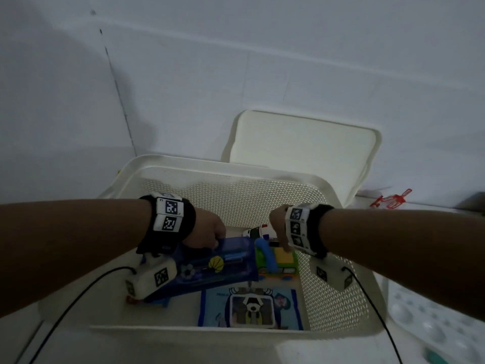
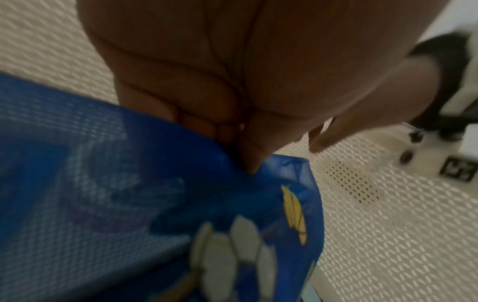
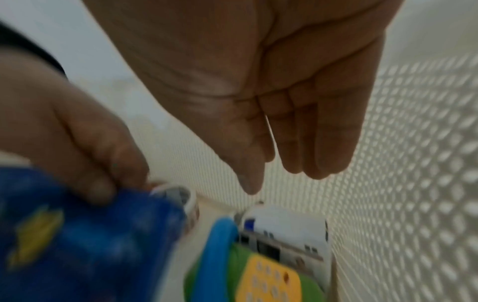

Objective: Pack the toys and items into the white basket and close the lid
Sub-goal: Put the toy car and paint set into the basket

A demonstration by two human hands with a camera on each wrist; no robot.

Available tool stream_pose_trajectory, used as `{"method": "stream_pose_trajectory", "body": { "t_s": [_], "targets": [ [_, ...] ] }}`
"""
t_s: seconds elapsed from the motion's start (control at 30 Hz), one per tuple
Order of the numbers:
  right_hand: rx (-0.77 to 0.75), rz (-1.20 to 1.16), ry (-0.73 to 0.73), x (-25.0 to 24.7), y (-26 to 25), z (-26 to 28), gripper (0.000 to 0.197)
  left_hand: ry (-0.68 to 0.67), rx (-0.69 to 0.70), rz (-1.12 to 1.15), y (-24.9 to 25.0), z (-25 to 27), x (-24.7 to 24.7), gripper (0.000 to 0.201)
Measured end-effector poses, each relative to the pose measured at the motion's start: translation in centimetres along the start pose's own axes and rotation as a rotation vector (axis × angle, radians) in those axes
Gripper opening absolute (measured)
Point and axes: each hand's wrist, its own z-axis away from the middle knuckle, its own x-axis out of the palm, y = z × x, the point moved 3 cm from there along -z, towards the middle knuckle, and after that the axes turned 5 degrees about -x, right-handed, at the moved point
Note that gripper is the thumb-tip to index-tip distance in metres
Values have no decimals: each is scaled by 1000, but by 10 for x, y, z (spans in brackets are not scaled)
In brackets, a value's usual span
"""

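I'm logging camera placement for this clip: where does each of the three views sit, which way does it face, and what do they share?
Head: worn on the head, looking forward and down into the white basket; both forearms, left hand and right hand show.
Left wrist: looks along the left hand, which pinches the blue mesh bag.
Right wrist: looks along the open right hand at the green toy phone and white toy car.
Shared: all three views show the blue mesh bag and the basket's perforated wall; each wrist view also catches the other hand.
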Motion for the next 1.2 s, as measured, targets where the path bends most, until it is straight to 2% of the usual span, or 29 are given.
{"method": "stream_pose_trajectory", "body": {
  "t_s": [0.07,0.17,0.3,0.43,0.53,0.63,0.7,0.8,0.9,1.0,1.07,1.13,1.2],
  "targets": [
    [38,-23,85,-17,9,15,26,-18,11,-48,20,-4,2,33],
    [42,-100,192,-32,34,39,46,-56,75,-109,59,-13,9,36],
    [68,-275,325,-36,70,89,40,-136,130,-176,94,-43,31,43],
    [131,-512,434,-4,126,121,26,-108,181,-274,128,-57,52,40],
    [200,-645,508,28,174,141,16,-57,134,-396,145,-60,67,36],
    [304,-707,549,66,230,158,13,-42,73,-441,151,-57,68,38],
    [410,-710,566,97,272,172,14,-17,81,-410,155,-49,50,36],
    [565,-788,624,142,336,200,11,46,136,-261,172,-23,-6,33],
    [645,-823,657,180,391,227,5,158,139,150,204,-3,-79,28],
    [692,-904,671,218,450,245,4,335,183,340,263,8,-140,17],
    [680,-885,663,240,488,248,4,416,223,415,314,2,-160,15],
    [666,-855,652,256,522,250,5,447,242,394,367,-20,-166,14],
    [686,-853,620,273,552,246,15,401,225,303,419,-55,-154,16]
  ]
}}
